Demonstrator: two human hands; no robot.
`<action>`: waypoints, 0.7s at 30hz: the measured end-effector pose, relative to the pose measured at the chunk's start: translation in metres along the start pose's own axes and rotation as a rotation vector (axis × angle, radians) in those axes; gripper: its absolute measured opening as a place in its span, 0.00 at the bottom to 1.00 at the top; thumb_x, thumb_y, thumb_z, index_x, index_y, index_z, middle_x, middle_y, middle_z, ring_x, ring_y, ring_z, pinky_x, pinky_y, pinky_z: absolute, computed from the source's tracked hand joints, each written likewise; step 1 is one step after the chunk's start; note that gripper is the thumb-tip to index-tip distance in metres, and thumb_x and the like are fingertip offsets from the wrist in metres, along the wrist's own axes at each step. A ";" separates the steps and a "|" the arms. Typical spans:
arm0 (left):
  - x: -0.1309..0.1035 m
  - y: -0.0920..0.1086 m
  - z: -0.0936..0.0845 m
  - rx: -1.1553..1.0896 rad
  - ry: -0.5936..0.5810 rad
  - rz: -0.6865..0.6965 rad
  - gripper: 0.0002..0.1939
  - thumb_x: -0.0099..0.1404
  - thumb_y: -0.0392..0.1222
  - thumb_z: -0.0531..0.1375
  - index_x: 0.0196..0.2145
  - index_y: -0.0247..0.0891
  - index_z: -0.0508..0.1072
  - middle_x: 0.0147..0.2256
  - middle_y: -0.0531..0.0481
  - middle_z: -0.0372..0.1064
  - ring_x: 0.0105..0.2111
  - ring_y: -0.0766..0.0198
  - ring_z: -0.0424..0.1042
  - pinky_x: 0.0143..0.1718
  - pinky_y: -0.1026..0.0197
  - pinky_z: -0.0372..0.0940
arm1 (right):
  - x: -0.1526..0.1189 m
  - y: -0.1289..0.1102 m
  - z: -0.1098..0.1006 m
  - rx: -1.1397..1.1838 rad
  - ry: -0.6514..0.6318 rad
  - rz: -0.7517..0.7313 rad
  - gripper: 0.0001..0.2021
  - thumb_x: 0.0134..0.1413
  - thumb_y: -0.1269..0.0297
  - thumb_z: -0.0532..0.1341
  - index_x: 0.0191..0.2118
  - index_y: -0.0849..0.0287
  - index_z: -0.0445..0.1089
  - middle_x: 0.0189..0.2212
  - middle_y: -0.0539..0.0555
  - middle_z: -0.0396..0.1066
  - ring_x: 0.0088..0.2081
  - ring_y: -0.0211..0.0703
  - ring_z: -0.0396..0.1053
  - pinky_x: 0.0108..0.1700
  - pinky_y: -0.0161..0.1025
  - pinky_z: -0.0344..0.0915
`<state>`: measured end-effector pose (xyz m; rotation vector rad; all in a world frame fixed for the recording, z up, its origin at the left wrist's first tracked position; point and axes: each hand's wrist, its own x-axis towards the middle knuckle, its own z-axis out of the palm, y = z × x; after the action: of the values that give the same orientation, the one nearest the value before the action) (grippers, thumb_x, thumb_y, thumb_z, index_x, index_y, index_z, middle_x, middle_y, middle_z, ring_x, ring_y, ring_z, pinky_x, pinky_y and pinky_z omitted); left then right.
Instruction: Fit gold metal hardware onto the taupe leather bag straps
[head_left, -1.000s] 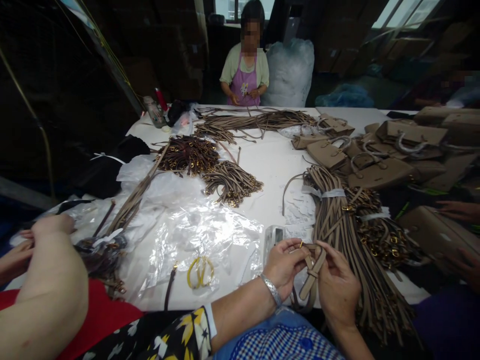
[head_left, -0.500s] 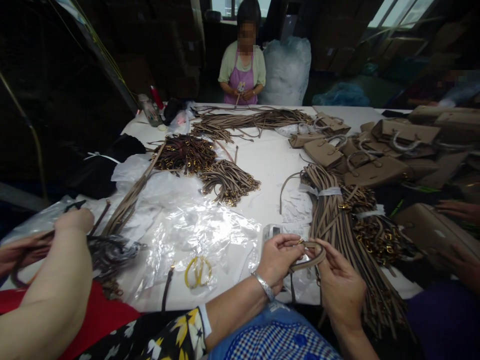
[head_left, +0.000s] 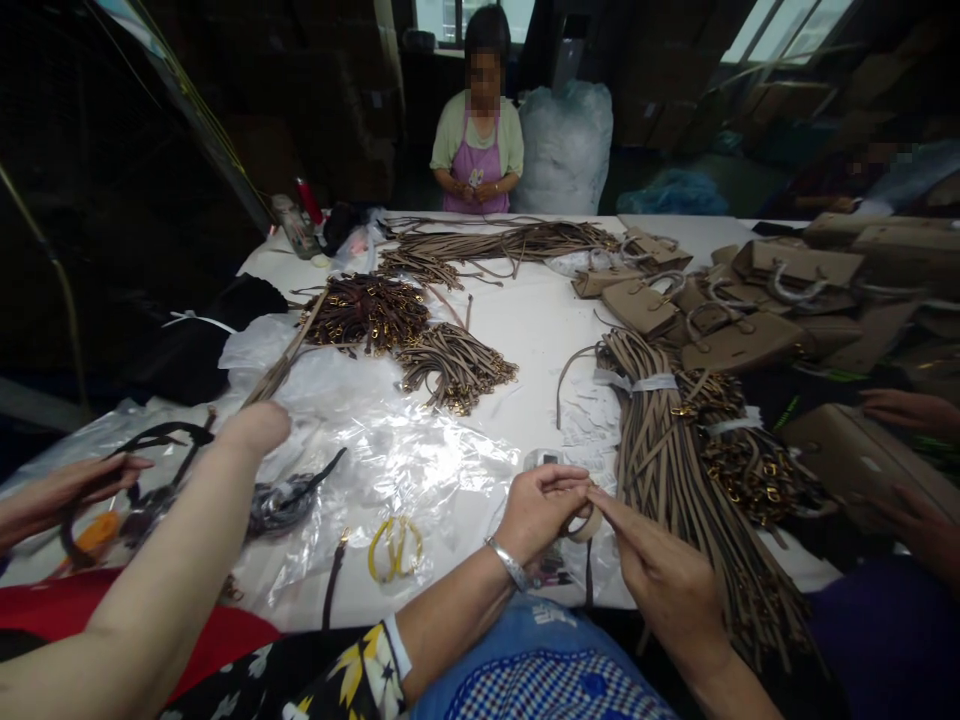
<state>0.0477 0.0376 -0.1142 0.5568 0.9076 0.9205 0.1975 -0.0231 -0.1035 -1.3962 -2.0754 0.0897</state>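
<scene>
My left hand (head_left: 541, 505), with a silver bangle at its wrist, is closed on a taupe strap (head_left: 585, 524) near the table's front edge. My right hand (head_left: 664, 560) meets it from the right, its fingertips pinching the same strap. Only a small curled part of the strap shows below the fingers; the rest is hidden. Right beside my right hand lies a thick bundle of taupe straps (head_left: 652, 440) with gold clasps, bound by a pale tie. Yellow-handled scissors (head_left: 395, 550) and a single dark strap (head_left: 334, 580) rest to the left of my hands.
Clear plastic sheets (head_left: 420, 450) cover the table's left half. Piles of dark straps (head_left: 367, 312) and taupe straps (head_left: 457, 365) lie beyond. Taupe handbags (head_left: 739, 342) crowd the right. A co-worker's arm (head_left: 180, 540) reaches in from the left; another person (head_left: 480, 150) stands opposite.
My hands have come closer together, and the wide strap loop between them has shrunk to a small curl. The left co-worker's arm has swung right, over the plastic and straps.
</scene>
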 end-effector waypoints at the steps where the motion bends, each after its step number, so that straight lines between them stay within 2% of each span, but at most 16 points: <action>1: -0.001 0.002 -0.001 -0.027 -0.006 -0.013 0.15 0.49 0.39 0.70 0.36 0.31 0.79 0.35 0.42 0.77 0.36 0.60 0.76 0.41 0.61 0.67 | 0.001 0.002 0.000 0.039 -0.001 0.007 0.25 0.60 0.77 0.54 0.60 0.49 0.66 0.52 0.50 0.73 0.49 0.46 0.74 0.55 0.45 0.69; 3: -0.006 0.006 -0.001 -0.083 -0.039 -0.048 0.17 0.51 0.43 0.70 0.38 0.30 0.78 0.36 0.41 0.77 0.36 0.61 0.75 0.42 0.62 0.66 | 0.004 0.005 -0.001 0.131 0.017 0.051 0.21 0.61 0.75 0.55 0.55 0.49 0.70 0.48 0.50 0.75 0.49 0.46 0.74 0.54 0.47 0.70; 6: -0.014 0.016 -0.002 -0.165 -0.152 -0.082 0.19 0.57 0.48 0.67 0.40 0.30 0.77 0.38 0.41 0.75 0.35 0.64 0.74 0.40 0.63 0.66 | 0.012 0.007 -0.003 0.238 0.083 0.154 0.13 0.60 0.70 0.58 0.46 0.49 0.76 0.43 0.51 0.77 0.47 0.46 0.74 0.53 0.48 0.70; 9: -0.022 0.027 -0.004 -0.225 -0.279 -0.049 0.17 0.61 0.48 0.65 0.41 0.30 0.76 0.41 0.40 0.74 0.38 0.62 0.73 0.44 0.61 0.65 | 0.020 0.006 -0.005 0.308 0.125 0.315 0.10 0.58 0.62 0.63 0.45 0.51 0.76 0.49 0.54 0.74 0.52 0.50 0.70 0.56 0.51 0.67; 11: -0.026 0.034 -0.005 -0.222 -0.338 -0.036 0.16 0.61 0.46 0.64 0.42 0.31 0.75 0.42 0.40 0.73 0.41 0.61 0.73 0.45 0.62 0.64 | 0.025 0.006 -0.007 0.466 0.060 0.441 0.16 0.58 0.57 0.63 0.51 0.53 0.73 0.52 0.57 0.73 0.53 0.51 0.70 0.54 0.50 0.70; 13: -0.029 0.040 -0.006 -0.200 -0.377 -0.046 0.15 0.61 0.44 0.65 0.43 0.32 0.75 0.43 0.41 0.73 0.41 0.61 0.73 0.44 0.63 0.64 | 0.029 0.005 -0.011 0.639 -0.056 0.518 0.20 0.58 0.53 0.62 0.53 0.55 0.72 0.49 0.59 0.75 0.50 0.52 0.73 0.50 0.47 0.73; 16: -0.033 0.045 -0.010 -0.162 -0.396 -0.051 0.15 0.61 0.43 0.64 0.44 0.34 0.74 0.43 0.41 0.73 0.39 0.60 0.73 0.43 0.62 0.65 | 0.033 0.003 -0.023 0.640 -0.175 0.513 0.17 0.57 0.53 0.62 0.48 0.55 0.76 0.44 0.57 0.77 0.46 0.51 0.75 0.48 0.45 0.73; 21: -0.036 0.040 -0.018 -0.147 -0.368 -0.026 0.18 0.66 0.51 0.58 0.44 0.33 0.74 0.43 0.39 0.73 0.43 0.57 0.73 0.45 0.60 0.65 | 0.036 -0.001 -0.041 0.482 -0.231 0.382 0.10 0.58 0.56 0.63 0.42 0.51 0.78 0.41 0.53 0.78 0.43 0.46 0.75 0.48 0.40 0.72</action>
<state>0.0044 0.0276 -0.0790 0.5635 0.5106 0.8197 0.2097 -0.0048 -0.0535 -1.4952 -1.7642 0.8832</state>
